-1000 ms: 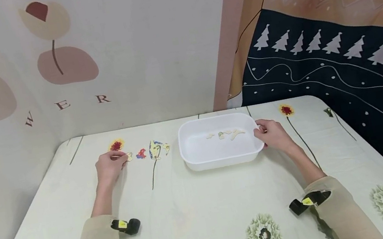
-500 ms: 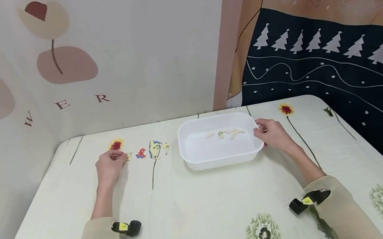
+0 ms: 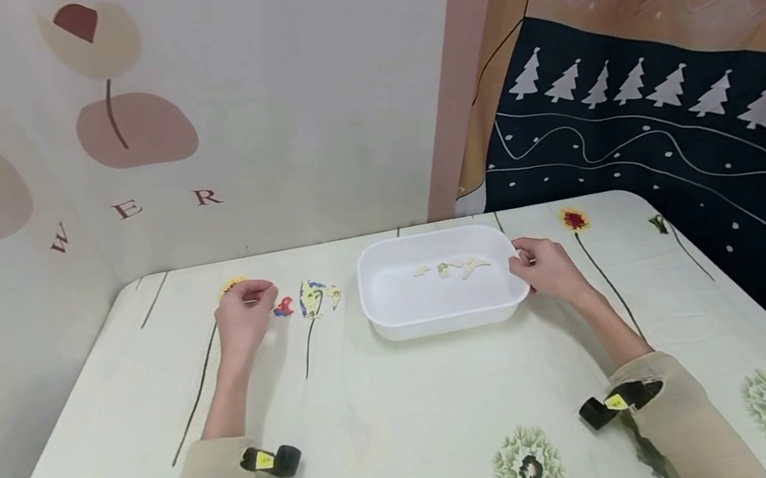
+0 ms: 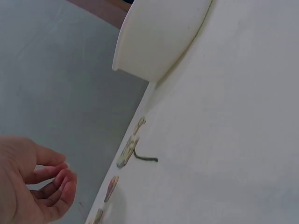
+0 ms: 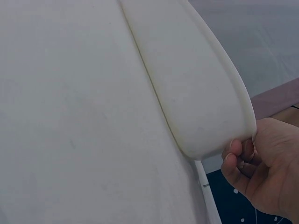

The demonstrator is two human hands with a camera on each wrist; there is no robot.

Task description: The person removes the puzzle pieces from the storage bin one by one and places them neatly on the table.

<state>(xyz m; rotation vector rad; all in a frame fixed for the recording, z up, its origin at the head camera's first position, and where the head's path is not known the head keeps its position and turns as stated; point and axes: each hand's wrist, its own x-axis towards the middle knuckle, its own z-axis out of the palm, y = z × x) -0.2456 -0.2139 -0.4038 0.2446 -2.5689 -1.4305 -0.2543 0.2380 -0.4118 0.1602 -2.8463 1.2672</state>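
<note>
My left hand [image 3: 244,317] is raised over the table's left side, fingers loosely curled, with nothing visible between them. Under and beside it lie small flat cut pieces: a pale one [image 4: 98,216], a red and blue one [image 3: 284,307], a larger yellow and blue one [image 3: 314,299] and a slim yellowish one [image 4: 139,124] at the row's end. To the right is a white plastic tray [image 3: 450,322] holding several small pale pieces [image 3: 475,266]. My right hand [image 3: 548,269] grips the tray's right rim, thumb inside and fingers curled below the edge.
A pale tablecloth [image 3: 410,403] with printed flowers covers the table. Behind its back edge hangs a light curtain [image 3: 302,117] with flower prints. A dark fabric [image 3: 589,154] with printed white trees hangs at the right. Each sleeve carries a small black camera.
The left hand has let go of the pale piece at the row's left end, then lifted and shifted right. The right hand and the tray have stayed put.
</note>
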